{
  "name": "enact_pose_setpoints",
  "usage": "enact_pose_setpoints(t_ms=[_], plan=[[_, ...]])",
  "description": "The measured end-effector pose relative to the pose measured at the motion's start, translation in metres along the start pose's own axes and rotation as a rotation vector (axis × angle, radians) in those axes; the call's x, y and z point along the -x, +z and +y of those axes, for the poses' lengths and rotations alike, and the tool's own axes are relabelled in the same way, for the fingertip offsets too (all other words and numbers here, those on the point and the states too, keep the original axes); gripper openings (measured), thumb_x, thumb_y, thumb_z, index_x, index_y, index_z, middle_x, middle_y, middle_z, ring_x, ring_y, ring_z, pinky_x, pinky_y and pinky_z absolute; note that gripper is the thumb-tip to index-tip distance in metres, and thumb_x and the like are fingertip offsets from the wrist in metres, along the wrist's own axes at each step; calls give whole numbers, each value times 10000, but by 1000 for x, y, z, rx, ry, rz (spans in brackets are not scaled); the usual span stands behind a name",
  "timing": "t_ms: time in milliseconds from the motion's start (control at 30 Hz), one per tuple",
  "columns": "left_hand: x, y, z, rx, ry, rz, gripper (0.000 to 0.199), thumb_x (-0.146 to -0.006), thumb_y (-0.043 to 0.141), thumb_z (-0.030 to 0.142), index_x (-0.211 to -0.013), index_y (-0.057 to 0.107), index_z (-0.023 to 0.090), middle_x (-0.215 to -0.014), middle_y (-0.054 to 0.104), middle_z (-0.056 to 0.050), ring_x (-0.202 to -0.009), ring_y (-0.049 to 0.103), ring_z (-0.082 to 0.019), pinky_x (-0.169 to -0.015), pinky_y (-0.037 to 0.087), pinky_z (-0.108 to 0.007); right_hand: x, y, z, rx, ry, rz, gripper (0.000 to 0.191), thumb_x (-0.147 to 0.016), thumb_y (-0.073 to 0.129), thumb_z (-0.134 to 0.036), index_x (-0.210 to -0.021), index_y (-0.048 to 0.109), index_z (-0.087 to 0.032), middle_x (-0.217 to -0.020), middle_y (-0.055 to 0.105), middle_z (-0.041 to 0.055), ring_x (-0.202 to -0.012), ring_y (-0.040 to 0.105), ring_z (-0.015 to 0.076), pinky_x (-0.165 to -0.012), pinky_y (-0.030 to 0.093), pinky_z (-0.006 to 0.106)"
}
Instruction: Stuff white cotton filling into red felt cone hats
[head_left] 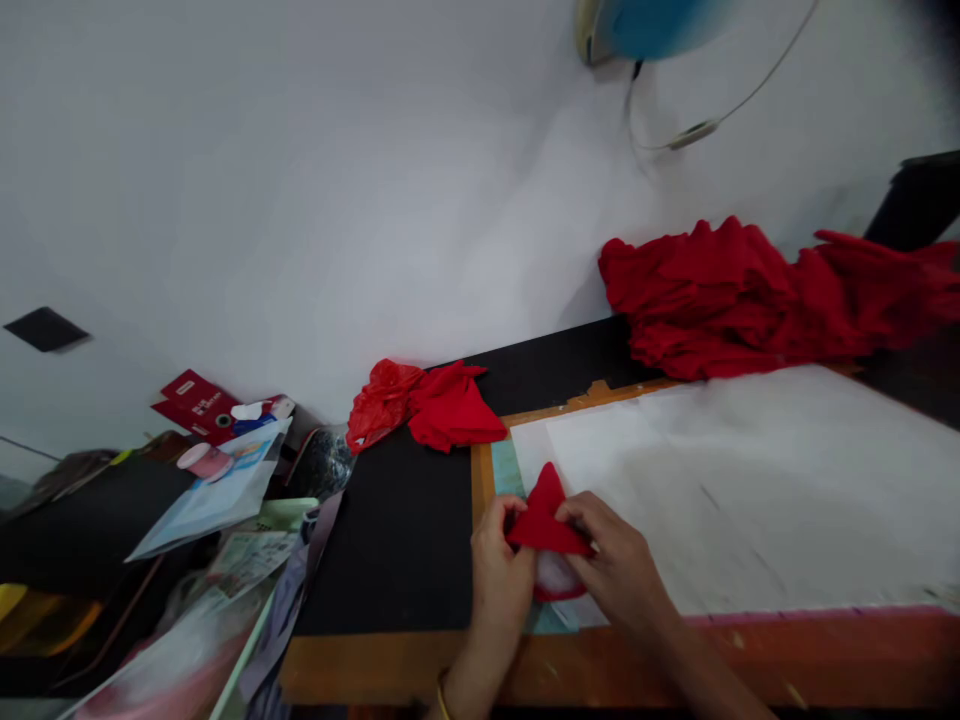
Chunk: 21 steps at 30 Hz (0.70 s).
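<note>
i have both hands together near six o'clock in my view, working on a small, pointed piece of red, felt-like cloth. its tip points to twelve, and it is over the near edge of the long white sheet spread on the black-topped, wood-edged table. my left hand grips the cloth's nine o'clock side between thumb and fingers; my right hand pinches its three o'clock side. below the cloth's lower edge, toward six, a pale whitish patch shows above a curved red rim; i cannot tell whether it is lining, filling or something beneath. i judge the step in hand to be spreading or shaping this piece by its lower corners, with neither grip released. as i read it, the next move calls for even tension from both thumbs and a look at that lower edge, since a lopsided pull could skew the point. toward eleven from the hands lie a crumpled red plastic bag and a loose bunch of red cloth, touching each other; toward one sits a large, rumpled heap of red cloth.
</note>
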<state>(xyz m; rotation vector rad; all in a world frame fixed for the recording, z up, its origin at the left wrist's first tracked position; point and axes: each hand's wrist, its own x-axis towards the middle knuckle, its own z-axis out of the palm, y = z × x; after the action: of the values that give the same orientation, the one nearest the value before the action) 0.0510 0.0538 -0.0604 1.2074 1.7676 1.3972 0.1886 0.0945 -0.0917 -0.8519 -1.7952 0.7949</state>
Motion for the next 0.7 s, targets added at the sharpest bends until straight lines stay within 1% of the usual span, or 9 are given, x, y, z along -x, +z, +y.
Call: enact_pose_setpoints(t_ms=[67,133,233,300,367,467,567,633,700], plan=[[-3,1,-1,6,23,48,225,-631,578,40,-764,627,214,-785,633,-11,-777,555,-195,-749,401,-255,3,-1,3,18,-8,32,261,-689,450,-60,-864,555,-223,-842,615,23,-764,610,184,-668,497,271],[-3,1,-3,19,37,101,258,-615,577,26,-777,628,219,-789,625,-9,-774,548,-196,-752,399,-254,6,-1,5,25,10,64,289,-712,452,-68,-932,562,-220,-906,619,38,-808,616,190,-710,511,288],[2,1,-5,32,55,159,265,-651,597,49,-852,622,220,-831,626,-17,-803,559,-202,-769,407,-255,9,-2,4,-37,110,72,340,-798,501,-169,-1137,505,-200,-1028,608,76,-794,621,188,-692,538,301],[6,3,-7,11,60,164,253,-691,584,67,-892,605,219,-860,625,-24,-823,570,-203,-771,413,-256,9,-2,3,-99,190,24,419,-803,540,-235,-1208,447,-184,-1060,610,90,-754,630,182,-647,546,295],[11,5,-9,-24,55,129,292,-695,551,47,-927,598,218,-891,631,-30,-849,580,-204,-783,417,-261,9,-1,3,-118,223,-38,438,-772,544,-231,-1197,449,-182,-1075,629,91,-811,653,195,-696,551,308],[19,9,-11,-34,41,38,362,-670,520,7,-952,609,216,-922,645,-36,-884,591,-209,-821,418,-274,8,-1,8,-55,233,-98,399,-745,494,-187,-1144,508,-200,-1059,667,71,-898,662,211,-771,531,326],[24,10,-10,-1,32,-25,334,-714,529,36,-985,611,214,-985,642,-51,-941,591,-212,-863,421,-283,5,-4,13,38,265,-122,352,-737,456,-158,-1071,554,-210,-974,692,54,-859,665,212,-748,516,321],[24,9,-7,7,25,-65,340,-740,583,89,-1056,599,215,-1059,628,-63,-1002,578,-217,-900,416,-287,3,-6,15,96,281,-108,362,-715,450,-153,-1057,556,-205,-920,697,53,-843,668,222,-741,511,326],[22,9,-5,10,7,-75,387,-719,630,104,-1089,590,213,-1090,621,-68,-1028,568,-220,-918,408,-286,2,-6,15,121,287,-103,375,-699,450,-160,-1058,552,-202,-871,699,47,-807,674,226,-717,512,322]])
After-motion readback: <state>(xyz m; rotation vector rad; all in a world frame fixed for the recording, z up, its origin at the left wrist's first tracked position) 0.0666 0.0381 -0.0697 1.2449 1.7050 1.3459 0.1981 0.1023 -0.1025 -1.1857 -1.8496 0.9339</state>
